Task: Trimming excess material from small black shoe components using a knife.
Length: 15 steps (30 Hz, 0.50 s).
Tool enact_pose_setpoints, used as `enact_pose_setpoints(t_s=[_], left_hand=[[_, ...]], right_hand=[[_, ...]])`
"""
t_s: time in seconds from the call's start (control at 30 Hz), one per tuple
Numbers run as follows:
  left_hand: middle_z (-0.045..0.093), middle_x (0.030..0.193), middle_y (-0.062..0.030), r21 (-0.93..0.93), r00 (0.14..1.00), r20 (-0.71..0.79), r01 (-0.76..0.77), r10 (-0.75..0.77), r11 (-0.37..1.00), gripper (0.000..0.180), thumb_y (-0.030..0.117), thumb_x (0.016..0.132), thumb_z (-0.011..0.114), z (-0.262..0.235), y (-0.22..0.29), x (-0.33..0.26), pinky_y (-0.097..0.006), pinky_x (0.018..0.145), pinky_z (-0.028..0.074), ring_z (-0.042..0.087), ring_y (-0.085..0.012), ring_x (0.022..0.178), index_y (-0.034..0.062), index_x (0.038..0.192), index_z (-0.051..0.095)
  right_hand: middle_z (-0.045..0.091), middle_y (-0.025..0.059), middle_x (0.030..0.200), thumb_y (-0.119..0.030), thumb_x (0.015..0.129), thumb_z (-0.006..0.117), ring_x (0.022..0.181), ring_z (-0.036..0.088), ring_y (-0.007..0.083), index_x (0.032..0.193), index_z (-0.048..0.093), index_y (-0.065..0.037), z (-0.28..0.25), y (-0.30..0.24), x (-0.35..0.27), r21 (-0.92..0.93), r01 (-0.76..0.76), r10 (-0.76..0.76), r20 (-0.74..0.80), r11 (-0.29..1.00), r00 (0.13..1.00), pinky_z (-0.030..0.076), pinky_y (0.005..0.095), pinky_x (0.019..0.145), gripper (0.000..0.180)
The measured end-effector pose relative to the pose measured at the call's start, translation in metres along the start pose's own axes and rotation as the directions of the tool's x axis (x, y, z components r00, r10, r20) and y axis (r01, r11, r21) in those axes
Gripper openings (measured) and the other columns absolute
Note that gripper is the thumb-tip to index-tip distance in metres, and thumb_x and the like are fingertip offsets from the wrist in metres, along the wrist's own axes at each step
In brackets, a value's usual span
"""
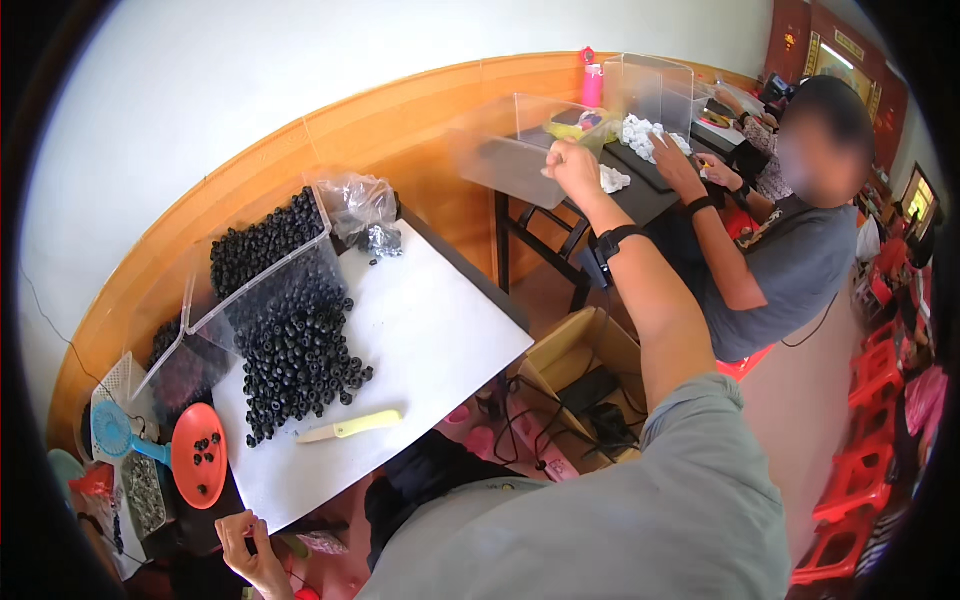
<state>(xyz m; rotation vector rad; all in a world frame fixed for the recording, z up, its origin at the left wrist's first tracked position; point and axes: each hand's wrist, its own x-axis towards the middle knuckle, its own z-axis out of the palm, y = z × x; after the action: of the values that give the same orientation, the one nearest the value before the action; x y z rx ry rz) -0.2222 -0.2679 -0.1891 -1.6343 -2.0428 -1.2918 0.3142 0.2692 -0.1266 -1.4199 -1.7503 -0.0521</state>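
Right hand stretched far out, fingers closed on the edge of a clear plastic box, blurred, above the neighbouring dark desk. Left hand low beside the white desk, fingers pinched, on what cannot tell. Black rings heaped there.

The clear plastic bin hangs in the air, far right of the white table, tilted and blurred, its open rim leaning toward the neighbouring dark table. It's a see-through rectangular tub with straight walls, gripped at its near right edge by the right hand, fist closed on the rim. Down at the near left, the left hand sits low by the table's near corner, fingers curled, just beside the orange dish.
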Motion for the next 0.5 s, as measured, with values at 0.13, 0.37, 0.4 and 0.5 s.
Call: enact_pose_setpoints(t_s=[0.13, 0.37, 0.4, 0.5], left_hand=[[0.054, 0.088, -0.0052, 0.04, 0.997, 0.012, -0.078, 0.078, 0.996, 0.013, -0.009, 0.087, 0.068, 0.003, -0.008, -0.002, -0.026, 0.057, 0.038, 0.051, -0.014, 0.074, 0.0009, 0.095, 0.064], [0.059, 0.082, -0.0107, 0.031, 0.998, -0.058, -0.001, 0.003, 1.0, 0.016, -0.012, 0.08, 0.068, 0.016, 0.022, 0.007, -0.036, 0.071, 0.048, 0.056, -0.027, 0.078, 0.001, 0.089, 0.063], [0.06, 0.082, -0.0103, 0.008, 0.998, -0.054, -0.027, 0.027, 1.0, 0.017, -0.012, 0.08, 0.069, 0.021, 0.023, 0.01, -0.035, 0.071, 0.048, 0.057, -0.027, 0.078, 0.0008, 0.09, 0.064], [0.065, 0.083, -0.0101, -0.05, 0.993, -0.042, -0.115, 0.112, 0.992, 0.02, -0.013, 0.08, 0.072, 0.027, 0.024, 0.015, -0.035, 0.071, 0.048, 0.059, -0.027, 0.077, 0.0008, 0.094, 0.068]], right_hand=[[0.065, 0.0122, 0.127, -0.013, 0.071, 0.087, 0.11, 0.066, 0.0394, 0.116, 0.074, -0.016, -0.011, -0.028, -0.005, -0.097, 0.002, -0.009, -0.076, 0.995, 0.997, 0.053, 0.0469, 0.096, 0.047], [0.072, 0.0073, 0.092, -0.018, 0.087, 0.081, 0.076, 0.071, 0.0262, 0.103, 0.071, -0.01, -0.023, -0.181, -0.125, 0.34, 0.299, -0.27, -0.131, 0.892, 0.954, 0.056, 0.0391, 0.072, 0.021], [0.069, 0.0059, 0.087, -0.017, 0.084, 0.081, 0.076, 0.068, 0.028, 0.099, 0.071, -0.011, -0.024, -0.197, -0.149, 0.339, 0.366, -0.358, -0.088, 0.867, 0.929, 0.054, 0.0402, 0.07, 0.019], [0.065, 0.0044, 0.082, -0.015, 0.081, 0.082, 0.076, 0.065, 0.0283, 0.092, 0.07, -0.011, 0.001, -0.231, -0.204, 0.241, 0.642, -0.635, -0.115, 0.728, 0.764, 0.051, 0.0407, 0.069, 0.016]])
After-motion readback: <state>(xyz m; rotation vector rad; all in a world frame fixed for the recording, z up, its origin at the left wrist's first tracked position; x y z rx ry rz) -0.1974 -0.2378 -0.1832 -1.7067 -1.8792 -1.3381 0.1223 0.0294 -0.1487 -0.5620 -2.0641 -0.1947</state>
